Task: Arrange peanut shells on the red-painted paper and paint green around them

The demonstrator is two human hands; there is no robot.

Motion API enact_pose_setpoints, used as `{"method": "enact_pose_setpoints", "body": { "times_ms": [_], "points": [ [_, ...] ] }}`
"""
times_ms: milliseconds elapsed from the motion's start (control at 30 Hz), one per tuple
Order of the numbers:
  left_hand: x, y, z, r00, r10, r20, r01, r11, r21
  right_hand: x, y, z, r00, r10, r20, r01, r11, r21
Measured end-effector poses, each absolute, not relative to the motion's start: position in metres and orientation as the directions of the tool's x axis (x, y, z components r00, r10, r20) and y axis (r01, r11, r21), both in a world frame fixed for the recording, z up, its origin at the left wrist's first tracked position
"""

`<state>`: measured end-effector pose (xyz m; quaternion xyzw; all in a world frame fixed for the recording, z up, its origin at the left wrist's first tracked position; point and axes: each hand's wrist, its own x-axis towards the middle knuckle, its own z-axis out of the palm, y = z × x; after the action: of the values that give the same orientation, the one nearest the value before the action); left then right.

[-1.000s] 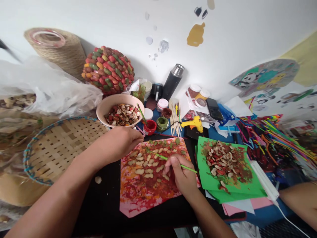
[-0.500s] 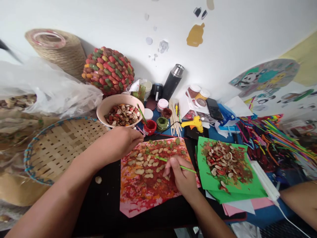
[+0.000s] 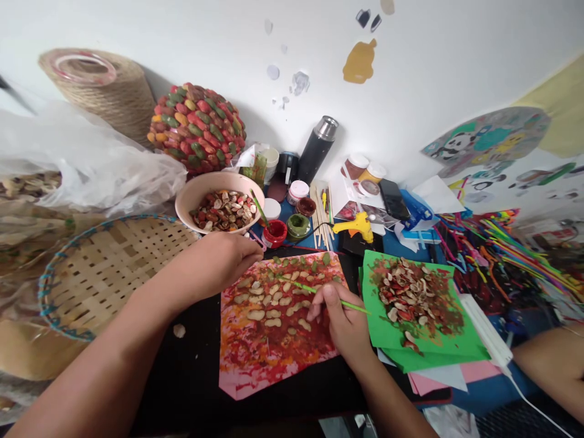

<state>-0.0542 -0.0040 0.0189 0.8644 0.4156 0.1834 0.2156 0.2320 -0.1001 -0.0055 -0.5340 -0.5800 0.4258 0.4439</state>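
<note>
A flat black work mat [image 3: 182, 380] underlies the scene, with a round woven bamboo tray with blue-bound rim [image 3: 49, 274] to its left. Lying on the mat before the person is a pink paper sheet smeared with red, orange and brown paint [image 3: 255, 368]. Just to its right, a bright green paper sheet [image 3: 472, 353] bears a heap of broken nut shells [image 3: 406, 292]. Beyond the left forearm stands a round pale pink bowl [image 3: 184, 201] of more shell pieces.

The left hand [image 3: 228, 258] is curled above the pink sheet's upper left corner; whether it grips anything I cannot tell. The right hand [image 3: 344, 316] pinches a slim lime-green paintbrush [image 3: 303, 286], its tip pointing up and left among the nuts. Past the sheet's far edge sit an open jar of green paint [image 3: 298, 227] and an open jar of red paint [image 3: 274, 234].

Smallest are the tan whole peanuts in their shells [image 3: 274, 323], spread over the sheet's upper half — a few along the far edge are green [image 3: 326, 260]. The step appears to be coating them green, one by one. The next stroke calls for a light touch — a bare peanut could roll under the bristles.
</note>
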Motion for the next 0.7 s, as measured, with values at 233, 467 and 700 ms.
{"method": "enact_pose_setpoints", "body": {
  "times_ms": [233,467,700],
  "points": [
    [-0.0535,-0.0037,0.0183,0.587,0.798,0.138,0.645,-0.564,0.516,0.2294,-0.1022,-0.0087,-0.076,0.995,0.062,0.202,0.076,-0.976],
    [-0.0539,-0.0038,0.0191,0.588,0.798,0.131,0.646,-0.561,0.517,0.2298,-0.1016,-0.0098,-0.088,0.994,0.062,0.231,0.081,-0.969],
    [-0.054,-0.0027,0.0174,0.587,0.799,0.13,0.644,-0.559,0.523,0.233,-0.1019,-0.0116,-0.057,0.997,0.049,0.234,0.061,-0.97]
  ]
}}
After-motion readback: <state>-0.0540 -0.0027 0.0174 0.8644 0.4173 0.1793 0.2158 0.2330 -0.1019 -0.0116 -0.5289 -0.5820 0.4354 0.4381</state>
